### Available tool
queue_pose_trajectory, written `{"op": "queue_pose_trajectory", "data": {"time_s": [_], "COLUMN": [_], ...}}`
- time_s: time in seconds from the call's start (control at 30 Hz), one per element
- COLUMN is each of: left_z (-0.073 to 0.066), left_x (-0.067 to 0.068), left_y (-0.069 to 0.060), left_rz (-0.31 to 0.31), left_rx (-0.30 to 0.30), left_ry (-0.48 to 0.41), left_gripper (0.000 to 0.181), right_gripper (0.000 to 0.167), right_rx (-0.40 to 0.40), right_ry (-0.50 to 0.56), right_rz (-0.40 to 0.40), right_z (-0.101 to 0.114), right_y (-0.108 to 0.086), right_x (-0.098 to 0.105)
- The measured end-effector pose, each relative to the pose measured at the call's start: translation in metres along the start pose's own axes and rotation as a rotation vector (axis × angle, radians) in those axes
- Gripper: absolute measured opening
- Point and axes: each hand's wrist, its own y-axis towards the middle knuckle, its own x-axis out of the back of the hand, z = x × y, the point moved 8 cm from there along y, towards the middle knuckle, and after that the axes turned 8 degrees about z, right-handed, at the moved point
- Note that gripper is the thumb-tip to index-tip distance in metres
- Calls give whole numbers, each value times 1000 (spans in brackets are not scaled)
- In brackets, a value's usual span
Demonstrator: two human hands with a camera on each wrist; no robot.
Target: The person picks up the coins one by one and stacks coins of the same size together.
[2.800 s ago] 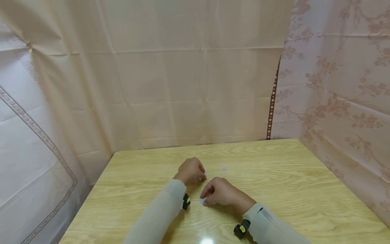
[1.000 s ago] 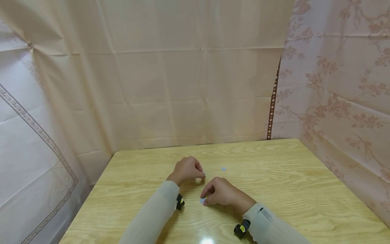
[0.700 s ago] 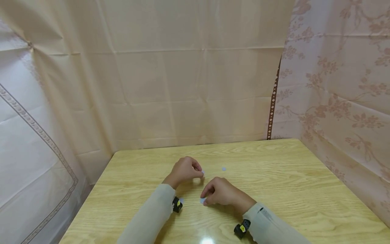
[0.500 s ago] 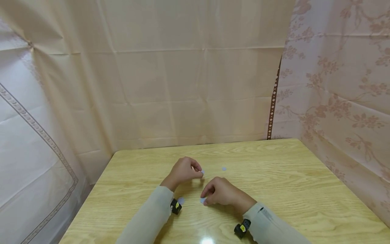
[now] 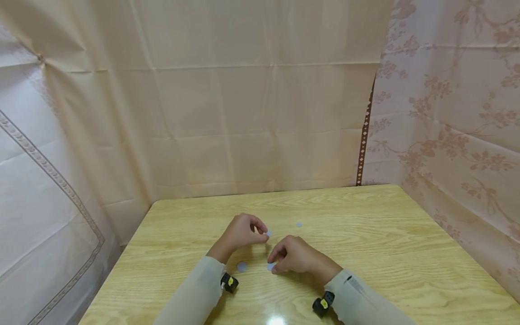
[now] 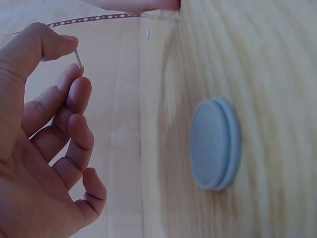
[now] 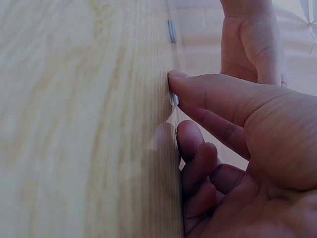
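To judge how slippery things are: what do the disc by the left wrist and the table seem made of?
Disc: probably plastic, perhaps rubber; fairly matte, with an even grey-blue colour and smooth, stepped rim.
Table: wood or wood-print laminate, glossy; grain lines and a bright light reflection show.

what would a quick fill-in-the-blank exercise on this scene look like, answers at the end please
1. The left hand holds a thin pale disc ____ (on/above) the table.
2. In the head view, the right hand and its pinched pale piece are to the ____ (left/right) of the near loose disc.
3. The far loose disc is held by ____ (both/neither) of the hands.

Missing words: above; right; neither
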Motion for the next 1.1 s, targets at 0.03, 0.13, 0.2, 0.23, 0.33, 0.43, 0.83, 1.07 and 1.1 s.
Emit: {"op": "queue_pose_trajectory", "data": {"time_s": [0.03, 0.13, 0.2, 0.23, 0.33, 0.43, 0.83, 1.07, 1.1], "left_z": [0, -1, -3, -3, -4, -5, -8, -8, -8], "left_x": [0, -3, -5, -6, -9, -10, -11, -15, -15], "left_y": [-2, -7, -10, -11, -15, -19, -32, -32, -32], "left_rz": [2, 13, 27, 32, 43, 42, 46, 46, 47], "left_rx": [-3, -13, -23, -25, -29, -32, -35, -40, -42], "left_ry": [-10, -30, -39, -42, -46, -43, -20, 11, 12], "left_gripper": [5, 5, 5, 5, 6, 6, 7, 9, 9], "right_gripper": [13, 14, 15, 15, 17, 18, 20, 17, 17], "right_rx": [0, -3, -5, -4, 2, 6, 4, 12, 11], "right_ry": [0, -4, -2, -1, 4, 5, 6, -5, -8], "right_rz": [0, -5, -9, -11, -10, -5, 2, -9, -12], "right_z": [0, 0, -1, -1, -1, -2, -1, -2, -2], "right_y": [0, 0, 0, 0, 0, 0, -1, -1, -1], "right_x": [0, 0, 1, 1, 0, 0, 3, 1, 1]}}
